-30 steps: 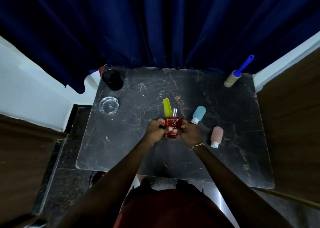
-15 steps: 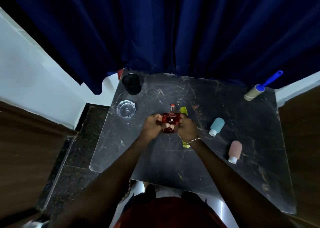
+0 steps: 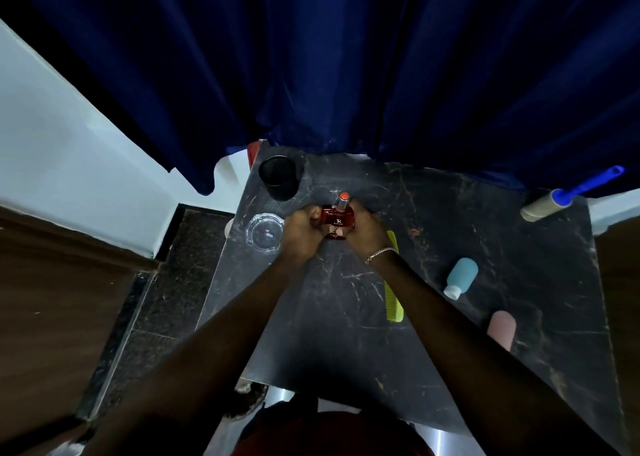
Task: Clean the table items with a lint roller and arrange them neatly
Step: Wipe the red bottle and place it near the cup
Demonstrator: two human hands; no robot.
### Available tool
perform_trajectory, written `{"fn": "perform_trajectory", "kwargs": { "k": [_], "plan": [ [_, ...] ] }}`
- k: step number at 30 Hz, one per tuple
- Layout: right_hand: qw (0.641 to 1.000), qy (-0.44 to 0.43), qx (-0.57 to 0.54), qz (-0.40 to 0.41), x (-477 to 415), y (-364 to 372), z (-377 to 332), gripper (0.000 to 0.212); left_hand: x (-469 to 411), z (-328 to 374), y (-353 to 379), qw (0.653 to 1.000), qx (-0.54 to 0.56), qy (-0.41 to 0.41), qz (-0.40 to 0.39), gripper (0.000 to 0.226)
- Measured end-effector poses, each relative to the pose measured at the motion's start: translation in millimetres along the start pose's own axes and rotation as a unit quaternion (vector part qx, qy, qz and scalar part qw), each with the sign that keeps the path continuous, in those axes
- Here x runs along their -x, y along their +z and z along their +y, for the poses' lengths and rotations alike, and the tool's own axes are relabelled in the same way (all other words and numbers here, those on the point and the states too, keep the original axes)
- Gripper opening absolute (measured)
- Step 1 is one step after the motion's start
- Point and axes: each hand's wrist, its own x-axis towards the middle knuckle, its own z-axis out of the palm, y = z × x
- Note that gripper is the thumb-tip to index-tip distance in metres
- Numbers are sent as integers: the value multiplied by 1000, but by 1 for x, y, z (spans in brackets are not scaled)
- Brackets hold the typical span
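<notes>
Both hands hold a red perfume bottle (image 3: 337,220) with a red-topped sprayer over the far left part of the black marble table (image 3: 346,334). My left hand (image 3: 300,231) grips its left side and my right hand (image 3: 367,229) grips its right side. A lint roller (image 3: 550,203) with a blue handle lies at the far right corner. A yellow-green comb (image 3: 394,298) lies partly under my right forearm. A teal travel bottle (image 3: 461,277) and a pink travel bottle (image 3: 501,329) lie on their sides at the right.
A black cup (image 3: 280,177) stands at the far left corner, with a clear glass ashtray (image 3: 265,233) just in front of it, beside my left hand. A dark blue curtain (image 3: 346,74) hangs behind the table. Tiled floor shows at the left.
Both hands have carried the red bottle away from me and to the left, towards the black cup and the ashtray. The comb now lies uncovered behind my right wrist.
</notes>
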Motion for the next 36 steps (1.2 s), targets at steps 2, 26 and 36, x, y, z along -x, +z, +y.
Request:
{"fn": "perform_trajectory", "kwargs": {
  "k": [2, 26, 36],
  "plan": [
    [1000, -5, 12, -11, -17, 3, -3, 59, -12, -2, 0, 1000, -11, 3, 12, 18],
    [998, -7, 66, -9, -120, 24, 4, 78, -90, -5, 11, 995, -57, -86, -7, 44],
    [999, -15, 51, 3, -125, 27, 3, 72, -97, -8, 7, 999, 0, -39, -32, 53]
  ]
}}
